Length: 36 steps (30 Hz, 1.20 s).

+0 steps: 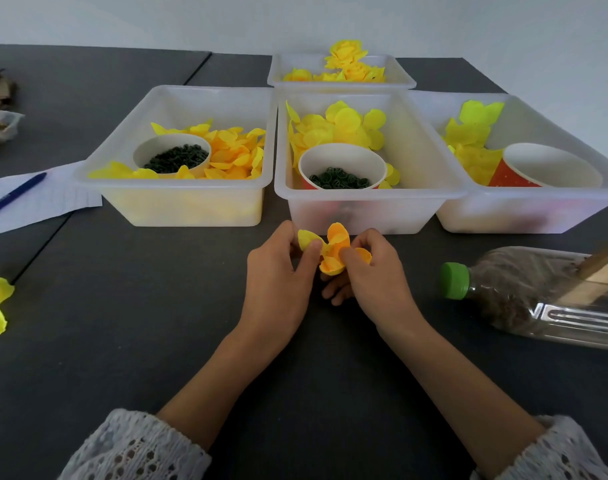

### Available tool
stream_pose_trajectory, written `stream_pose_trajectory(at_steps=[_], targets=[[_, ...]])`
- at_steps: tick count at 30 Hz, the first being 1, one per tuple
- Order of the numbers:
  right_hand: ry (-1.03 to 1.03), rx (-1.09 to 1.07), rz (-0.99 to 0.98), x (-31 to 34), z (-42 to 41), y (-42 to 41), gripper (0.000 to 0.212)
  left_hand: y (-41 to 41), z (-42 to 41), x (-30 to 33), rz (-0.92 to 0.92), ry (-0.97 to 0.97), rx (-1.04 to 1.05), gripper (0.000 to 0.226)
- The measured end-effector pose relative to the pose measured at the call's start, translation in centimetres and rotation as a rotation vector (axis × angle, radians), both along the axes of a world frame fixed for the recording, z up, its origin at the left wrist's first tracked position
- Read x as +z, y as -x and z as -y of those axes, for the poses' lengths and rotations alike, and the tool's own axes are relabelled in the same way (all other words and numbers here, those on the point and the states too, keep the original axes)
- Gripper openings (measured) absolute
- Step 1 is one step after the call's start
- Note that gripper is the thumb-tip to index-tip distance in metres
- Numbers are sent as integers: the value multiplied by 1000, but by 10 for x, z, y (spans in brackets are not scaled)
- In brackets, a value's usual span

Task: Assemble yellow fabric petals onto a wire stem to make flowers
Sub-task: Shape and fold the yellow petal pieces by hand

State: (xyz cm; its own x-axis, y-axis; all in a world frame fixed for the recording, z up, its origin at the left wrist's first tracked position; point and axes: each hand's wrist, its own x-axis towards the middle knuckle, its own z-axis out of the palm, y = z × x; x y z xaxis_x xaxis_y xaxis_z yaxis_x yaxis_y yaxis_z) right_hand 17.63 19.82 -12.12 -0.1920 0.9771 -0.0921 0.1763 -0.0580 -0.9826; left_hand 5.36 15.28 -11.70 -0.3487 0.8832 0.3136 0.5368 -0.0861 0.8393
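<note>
A yellow petal cluster (333,252) is pinched between left hand (282,268) and right hand (375,275), at six o'clock of the middle tray (365,209); a stem possibly hidden.

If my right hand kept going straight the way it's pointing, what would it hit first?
Probably the front wall of the middle bin, straight beyond the right hand and the petals it holds; depth is uncertain.

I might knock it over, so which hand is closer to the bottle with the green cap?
Right. The right hand sits just left of the bottle; the left hand is farther left, beyond the petals.
</note>
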Motion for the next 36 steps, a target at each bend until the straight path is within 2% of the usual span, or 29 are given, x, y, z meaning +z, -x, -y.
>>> stream_pose_trajectory(at_steps=[5, 9, 12, 16, 27, 31, 34, 36], targets=[[53, 1, -47, 1, -3, -1, 9, -2, -1, 0, 21, -13, 16, 22], [-33, -12, 55, -1, -2, 0, 6, -2, -2, -5, -1, 35, -18, 19], [-53, -2, 137, 1, -5, 1, 19, 0, -4, -7, 14, 117, -39, 16], [-152, -1, 228, 0, -3, 2, 26, 2, -3, -5, 57, 177, -103, 29], [-412, 9, 462, -6, 2, 10, 42, -5, -2, 1, 75, 215, -25, 23], [-451, 7, 551, -8, 6, 11, 33, -5, -3, 0, -67, 230, 29, 27], [-380, 14, 496, -6, 8, 11, 25, -4, -4, 0, -185, 210, 45, 29], [-317, 38, 487, -2, 8, 10, 22, -2, -3, 1, -242, 202, 44, 21]])
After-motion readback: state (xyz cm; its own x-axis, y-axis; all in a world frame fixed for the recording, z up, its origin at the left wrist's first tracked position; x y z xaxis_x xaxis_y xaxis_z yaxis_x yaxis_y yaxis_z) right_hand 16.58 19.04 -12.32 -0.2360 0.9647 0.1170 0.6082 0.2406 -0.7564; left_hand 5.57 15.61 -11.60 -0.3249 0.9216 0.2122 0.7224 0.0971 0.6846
